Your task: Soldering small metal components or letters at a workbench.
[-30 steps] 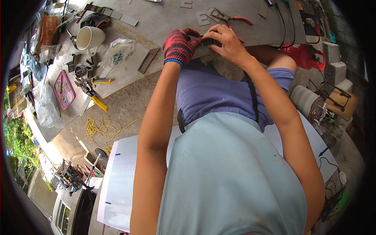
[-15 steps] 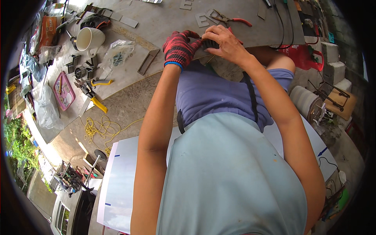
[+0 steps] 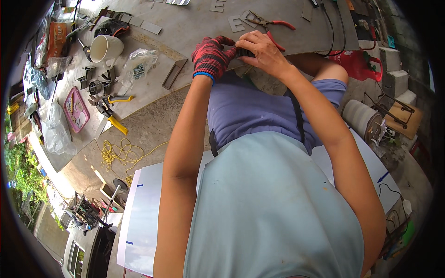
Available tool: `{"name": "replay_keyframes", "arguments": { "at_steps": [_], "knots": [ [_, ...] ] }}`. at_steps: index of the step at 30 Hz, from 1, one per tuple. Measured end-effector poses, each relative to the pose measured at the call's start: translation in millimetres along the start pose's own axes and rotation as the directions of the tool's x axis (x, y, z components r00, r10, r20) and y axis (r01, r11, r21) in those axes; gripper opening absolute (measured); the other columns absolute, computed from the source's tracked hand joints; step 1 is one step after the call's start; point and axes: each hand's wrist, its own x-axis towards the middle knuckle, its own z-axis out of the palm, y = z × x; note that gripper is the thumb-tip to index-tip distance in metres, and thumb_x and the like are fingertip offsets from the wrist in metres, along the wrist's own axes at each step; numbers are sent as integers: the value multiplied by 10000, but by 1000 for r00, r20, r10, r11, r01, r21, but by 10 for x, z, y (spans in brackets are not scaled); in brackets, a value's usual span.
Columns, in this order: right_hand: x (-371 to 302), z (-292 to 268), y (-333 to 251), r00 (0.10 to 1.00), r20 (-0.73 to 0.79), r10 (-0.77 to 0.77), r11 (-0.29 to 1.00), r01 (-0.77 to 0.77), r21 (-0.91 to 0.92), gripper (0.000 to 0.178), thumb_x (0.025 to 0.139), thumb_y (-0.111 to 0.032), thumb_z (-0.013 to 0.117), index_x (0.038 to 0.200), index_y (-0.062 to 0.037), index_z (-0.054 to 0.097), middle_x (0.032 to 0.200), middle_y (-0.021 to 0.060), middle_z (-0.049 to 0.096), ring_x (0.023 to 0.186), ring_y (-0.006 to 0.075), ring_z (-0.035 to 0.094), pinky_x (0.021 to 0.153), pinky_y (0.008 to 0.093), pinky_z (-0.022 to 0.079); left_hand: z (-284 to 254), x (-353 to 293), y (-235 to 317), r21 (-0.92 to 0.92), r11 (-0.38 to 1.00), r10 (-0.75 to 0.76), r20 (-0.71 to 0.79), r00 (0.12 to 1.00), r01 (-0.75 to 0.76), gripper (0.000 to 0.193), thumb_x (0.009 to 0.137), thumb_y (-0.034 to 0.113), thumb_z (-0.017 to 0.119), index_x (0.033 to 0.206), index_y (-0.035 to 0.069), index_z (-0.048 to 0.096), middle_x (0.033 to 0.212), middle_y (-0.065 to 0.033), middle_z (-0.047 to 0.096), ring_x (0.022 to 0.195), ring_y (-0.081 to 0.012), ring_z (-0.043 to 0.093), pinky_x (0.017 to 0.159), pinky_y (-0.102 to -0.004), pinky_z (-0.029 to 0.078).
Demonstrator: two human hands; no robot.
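My left hand (image 3: 213, 59), in a red and black striped glove with a blue cuff, is closed at the table's near edge. Its fingertips meet those of my bare right hand (image 3: 263, 53), whose fingers are curled over the top. Between them they grip a small dark, ribbed piece (image 3: 243, 52), mostly hidden by the fingers; its kind is unclear. Just beyond my right hand lie red-handled pliers (image 3: 264, 21) with their jaws beside a flat metal letter shape (image 3: 235, 24). A rectangular metal frame (image 3: 174, 74) rests on the table left of my glove.
Leftward on the grey table (image 3: 185, 32) are a clear plastic bag (image 3: 141, 62), a white mug (image 3: 106, 48), yellow-handled snips (image 3: 105, 110) and a pink tray (image 3: 76, 110). Black cables (image 3: 332, 28) cross the far right. A tangled yellow cord (image 3: 119, 155) lies on the floor; a red container (image 3: 354, 65) stands right.
Both hands stay together around the dark piece, shifting slightly left in the picture. My right fingers have moved a little, and more of the pliers' near red handle shows.
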Motion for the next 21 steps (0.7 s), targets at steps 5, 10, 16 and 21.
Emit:
{"name": "replay_keyframes", "arguments": {
  "at_steps": [5,10,16,21],
  "knots": [
    [-14,6,15,1000,-3,-1,1000,1,-22,426,781,-143,845,1174,-93,688,1224,67,662,1199,287,593,1030,419,483,-27,-19,29,6,1000,18,17,1000,-18,409,841,460,790,1184,236,786,1163,-127,726,1109,-305,700,990,-441,534],
    [-15,25,11,1000,-24,3,1000,-3,-21,420,802,-168,837,1185,-110,677,1203,46,645,1177,276,591,1008,418,475,25,11,-68,-47,998,40,-2,999,-40,404,846,472,787,1190,259,782,1163,-113,716,1120,-308,678,992,-441,525],
    [-46,46,15,999,-39,27,1000,-27,5,409,830,-181,821,1203,-123,663,1182,38,629,1167,271,587,994,414,465,60,27,-96,-80,996,38,3,999,-38,390,849,467,778,1196,289,778,1168,-81,712,1149,-307,645,1015,-443,503],
    [-67,70,7,998,-50,33,999,-33,11,420,830,-178,823,1199,-109,634,1177,53,628,1149,277,591,984,414,465,49,18,-93,-95,995,18,32,999,-15,389,848,451,776,1201,288,777,1179,-88,705,1168,-309,634,1033,-444,490]
  ]
}}
